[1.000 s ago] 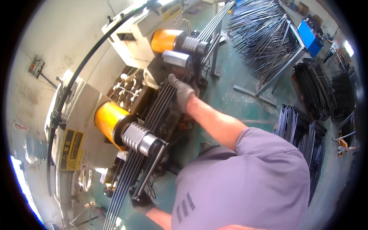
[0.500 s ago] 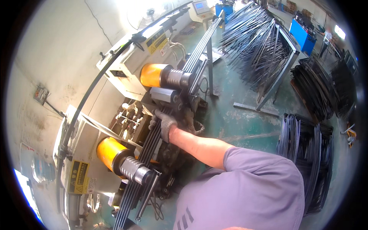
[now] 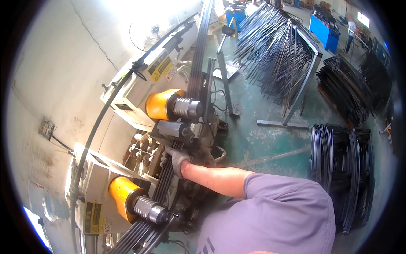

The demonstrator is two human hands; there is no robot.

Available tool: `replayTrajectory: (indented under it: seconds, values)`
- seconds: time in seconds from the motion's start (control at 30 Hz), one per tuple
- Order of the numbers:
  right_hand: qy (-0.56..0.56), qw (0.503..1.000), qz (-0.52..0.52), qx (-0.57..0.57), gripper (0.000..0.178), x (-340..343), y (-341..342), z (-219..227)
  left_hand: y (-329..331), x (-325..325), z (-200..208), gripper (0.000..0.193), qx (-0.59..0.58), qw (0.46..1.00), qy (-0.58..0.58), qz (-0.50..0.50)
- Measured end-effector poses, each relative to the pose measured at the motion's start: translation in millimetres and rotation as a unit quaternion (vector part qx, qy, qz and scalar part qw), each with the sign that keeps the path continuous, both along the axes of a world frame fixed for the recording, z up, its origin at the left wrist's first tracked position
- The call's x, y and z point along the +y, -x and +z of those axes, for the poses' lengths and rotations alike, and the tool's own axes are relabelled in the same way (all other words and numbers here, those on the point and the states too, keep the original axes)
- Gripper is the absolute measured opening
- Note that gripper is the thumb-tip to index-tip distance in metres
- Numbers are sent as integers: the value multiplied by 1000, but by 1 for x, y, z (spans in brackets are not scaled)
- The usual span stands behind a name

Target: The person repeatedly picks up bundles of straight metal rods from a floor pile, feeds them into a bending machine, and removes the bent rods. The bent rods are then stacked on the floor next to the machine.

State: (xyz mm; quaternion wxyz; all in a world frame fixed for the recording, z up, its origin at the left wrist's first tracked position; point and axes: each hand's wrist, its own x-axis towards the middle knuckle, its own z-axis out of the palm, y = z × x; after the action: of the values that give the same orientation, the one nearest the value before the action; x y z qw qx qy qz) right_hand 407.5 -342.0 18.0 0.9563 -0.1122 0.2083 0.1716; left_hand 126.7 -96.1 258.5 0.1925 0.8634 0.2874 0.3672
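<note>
My right hand, in a grey work glove, reaches leftward to the machine. Its fingers are closed round a bundle of long dark metal bars. The bundle runs lengthwise along the machine, past an upper ribbed roller and a lower ribbed roller. Each roller sits in front of a yellow cylinder, the upper one and the lower one. At the far end the bars rise blurred toward the top edge. My left hand is out of sight.
A metal rack at the upper right carries many thin rods. Stacks of dark bent frames stand on the green floor to the right. A support post rises beside the bars. Farther back are a blue machine and a person.
The far end of the bars has swung left and up, away from its support post. My right hand keeps its hold on the bundle. The whole view has shifted slightly.
</note>
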Motion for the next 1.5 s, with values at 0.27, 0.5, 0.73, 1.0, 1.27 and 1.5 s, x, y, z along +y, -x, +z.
replayTrajectory:
  seconds: [0.27, 0.5, 0.73, 1.0, 1.27, 1.5]
  values:
    - [29, 999, -2, -36, 17, 3, -3, -7, -24, -9, 32, 35, 3, 999, -28, -46]
    - [42, 999, -11, -33, 17, 1, -5, -4, -52, -22, 60, 34, 6, 993, -51, -105]
    - [43, 998, 5, -48, 25, 12, -13, -17, -117, -63, 64, 36, -114, 964, 56, -232]
    - [47, 997, -31, -54, 25, 12, -12, -19, -128, -55, 62, 30, -130, 902, 128, -392]
    - [34, 998, -31, -53, 24, 14, -17, -23, -127, -62, 65, 30, -130, 901, 177, -374]
    - [26, 999, -29, -34, 25, 14, -14, -17, -133, -79, 80, 37, -143, 917, 221, -300]
